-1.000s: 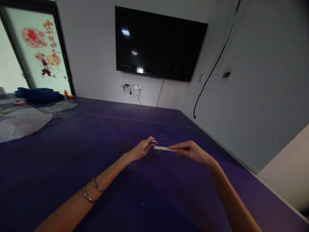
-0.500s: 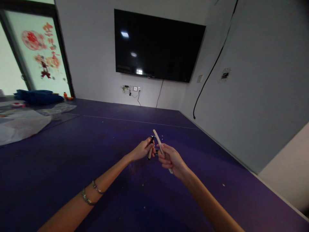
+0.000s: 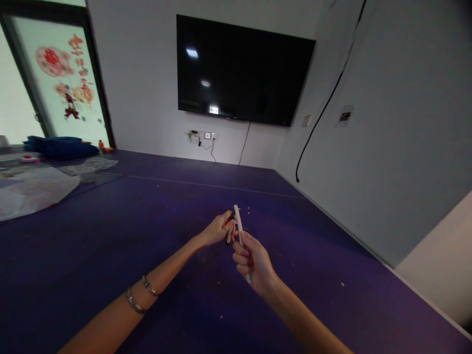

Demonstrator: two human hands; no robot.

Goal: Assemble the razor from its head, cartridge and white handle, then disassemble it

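My left hand [image 3: 217, 230] is closed on a small black-and-beige handled tool [image 3: 229, 237], whose exact kind is too small to make out. Just to its right, my right hand [image 3: 255, 261] grips a long, slim, off-white curved strip [image 3: 238, 219]. The strip stands nearly upright, its top end beside the black part of the tool; whether they touch I cannot tell. Its lower end pokes out beneath my right fingers. A dark bit shows behind the strip, mostly hidden. Both hands are above a dark purple surface [image 3: 165, 275].
Tiny white scraps [image 3: 342, 283] are scattered on the surface. Clear plastic sheeting [image 3: 40, 191] and a dark blue cloth heap [image 3: 61, 147] lie at the far left. A black cable [image 3: 324, 105] hangs along the right wall; a television [image 3: 243, 71] is mounted on the back wall.
My right hand has come lower and slightly left, turning the off-white strip more upright. The left hand stays nearly in place with its tool.
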